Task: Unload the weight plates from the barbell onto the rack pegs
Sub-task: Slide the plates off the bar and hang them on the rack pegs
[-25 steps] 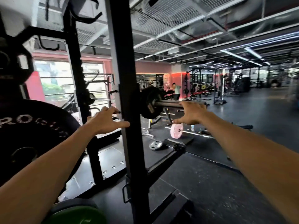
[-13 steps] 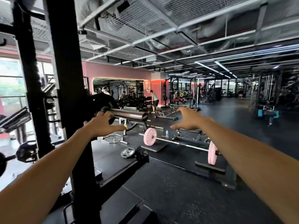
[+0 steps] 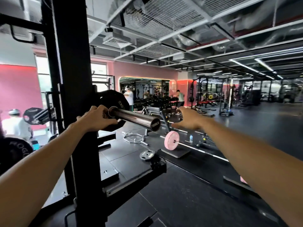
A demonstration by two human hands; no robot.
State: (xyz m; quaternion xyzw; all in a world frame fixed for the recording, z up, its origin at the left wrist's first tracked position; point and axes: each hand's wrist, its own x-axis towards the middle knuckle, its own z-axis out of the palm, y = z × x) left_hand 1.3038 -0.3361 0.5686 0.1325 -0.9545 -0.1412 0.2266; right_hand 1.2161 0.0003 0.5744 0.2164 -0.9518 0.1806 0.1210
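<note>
Beside the rack upright [image 3: 72,95], the left hand [image 3: 96,119] is gripping the black plate [image 3: 114,102], nearer; the barbell sleeve [image 3: 136,117] is pointing rightward; the right hand [image 3: 188,118] is hovering open-fingered.

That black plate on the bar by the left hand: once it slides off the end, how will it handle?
The black plate looks thick and solid, so probably heavy and rigid. The smooth steel sleeve should let it slide easily. Its faceted edge probably resists rolling.

Around me the gym floor [image 3: 188,194] is dark rubber matting. Pink walls [image 3: 144,70] frame a wide mirror [image 3: 147,89], and a bright window [image 3: 44,76] sits at my left. Strip lights [image 3: 255,63] run under an open mesh ceiling [image 3: 164,17].
</note>
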